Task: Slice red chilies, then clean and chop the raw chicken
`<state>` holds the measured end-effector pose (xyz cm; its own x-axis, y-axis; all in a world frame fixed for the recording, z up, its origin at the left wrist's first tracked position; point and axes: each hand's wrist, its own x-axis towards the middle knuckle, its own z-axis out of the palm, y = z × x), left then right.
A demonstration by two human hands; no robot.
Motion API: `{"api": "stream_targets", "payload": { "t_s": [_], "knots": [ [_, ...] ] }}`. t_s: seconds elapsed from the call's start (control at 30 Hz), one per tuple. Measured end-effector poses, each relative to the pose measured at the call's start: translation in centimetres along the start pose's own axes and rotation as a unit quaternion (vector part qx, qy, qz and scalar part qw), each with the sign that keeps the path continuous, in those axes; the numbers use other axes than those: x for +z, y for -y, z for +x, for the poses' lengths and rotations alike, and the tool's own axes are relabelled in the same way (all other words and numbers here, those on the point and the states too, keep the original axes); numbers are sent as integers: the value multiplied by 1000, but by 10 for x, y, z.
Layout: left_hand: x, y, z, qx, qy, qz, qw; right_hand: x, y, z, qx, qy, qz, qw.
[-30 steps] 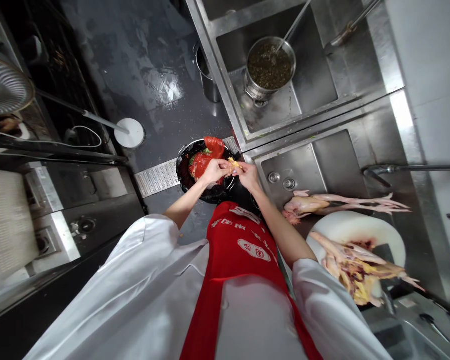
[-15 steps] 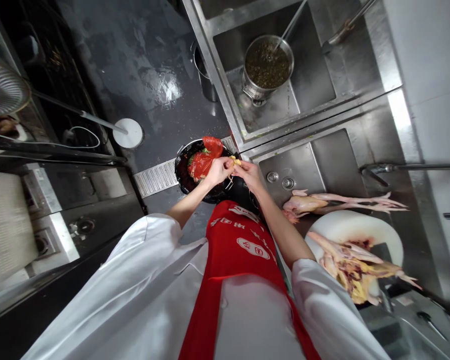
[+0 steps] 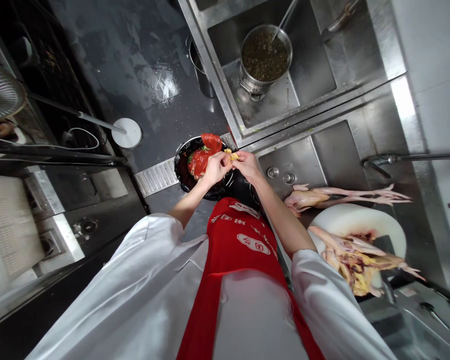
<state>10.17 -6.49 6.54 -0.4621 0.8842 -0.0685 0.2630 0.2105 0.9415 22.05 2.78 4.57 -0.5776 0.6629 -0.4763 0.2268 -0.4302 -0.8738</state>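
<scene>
A small yellow, soft-looking piece (image 3: 232, 156) is pinched between my two hands; its exact kind is too small to make out. My left hand (image 3: 216, 168) closes on it from the left, and my right hand (image 3: 247, 166) grips it from the right with the fingertips close together. Both hands are above the right edge of a black-lined bin (image 3: 180, 172) on the floor. A red plastic bag (image 3: 201, 162) and scraps lie in that bin.
At right, a cut-open plucked chicken (image 3: 354, 267) lies on a round white cutting board (image 3: 320, 216), beside a plucked whole chicken (image 3: 303, 200). A pot (image 3: 266, 55) of dark liquid stands in the far sink. A faucet (image 3: 382, 162) reaches over the near sink.
The view has shifted slightly. My hands stay together over the bin's edge, and more of the yellow piece shows between the fingers.
</scene>
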Motion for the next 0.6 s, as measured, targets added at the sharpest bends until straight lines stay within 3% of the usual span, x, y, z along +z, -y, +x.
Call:
{"api": "stream_targets", "payload": {
  "t_s": [0.2,0.37,0.6],
  "knots": [
    [7,4,-5,-37,-47,-32,998,10,-4,3,-8,-47,31,998],
    [12,11,-3,-80,-50,-150,984,11,-3,-3,-2,-40,45,998],
    [-8,14,13,-93,104,-217,966,1,8,-5,-45,-102,-67,991]
  ]
}}
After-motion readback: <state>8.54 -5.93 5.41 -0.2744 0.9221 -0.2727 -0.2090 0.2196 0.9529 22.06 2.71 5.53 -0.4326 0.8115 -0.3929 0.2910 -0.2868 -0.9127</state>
